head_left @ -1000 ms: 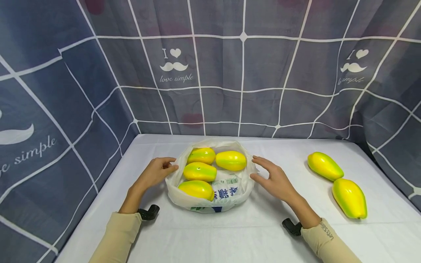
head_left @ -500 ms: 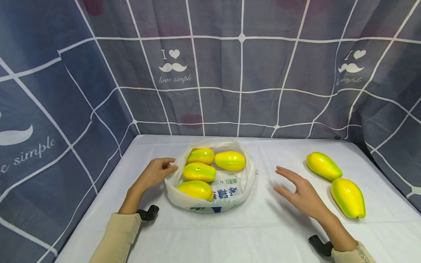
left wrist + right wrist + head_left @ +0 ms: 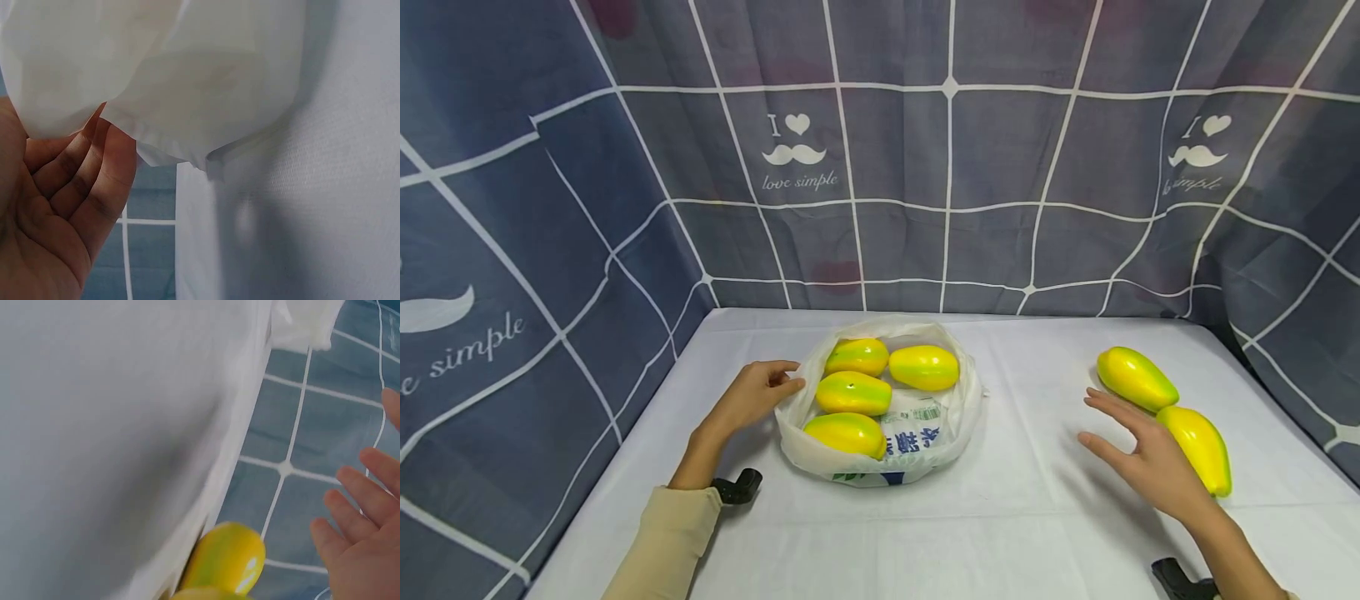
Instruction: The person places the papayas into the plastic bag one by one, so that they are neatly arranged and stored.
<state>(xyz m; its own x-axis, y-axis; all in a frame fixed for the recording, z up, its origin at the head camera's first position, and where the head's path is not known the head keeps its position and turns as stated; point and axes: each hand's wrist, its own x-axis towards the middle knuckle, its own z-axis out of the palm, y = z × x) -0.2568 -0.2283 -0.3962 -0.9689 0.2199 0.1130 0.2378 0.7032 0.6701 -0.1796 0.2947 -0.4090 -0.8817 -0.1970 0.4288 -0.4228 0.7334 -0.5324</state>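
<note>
A white plastic bag (image 3: 970,417) with a rolled-open mouth stands on the table, several yellow-green papayas (image 3: 853,393) lying inside it. My left hand (image 3: 752,396) pinches the bag's left rim between thumb and fingers; in the left wrist view the fingers (image 3: 112,162) go behind the white film. Over at the right lie two more papayas, a farther one (image 3: 1135,377) and a nearer one (image 3: 1206,450), end to end. My right hand (image 3: 1157,458) hovers beside them with straight, spread fingers, holding nothing and partly covering the nearer papaya. One papaya (image 3: 228,556) shows below that hand in the right wrist view.
A white cloth covers the table (image 3: 925,550). Grey-blue checked curtains (image 3: 895,167) with white lines rise at the back and both sides. Black wrist cameras sit on the left wrist (image 3: 739,486) and right wrist (image 3: 1183,579).
My right hand has left the bag's right rim and moved right, over to the two loose papayas. My left hand and the bag have stayed put.
</note>
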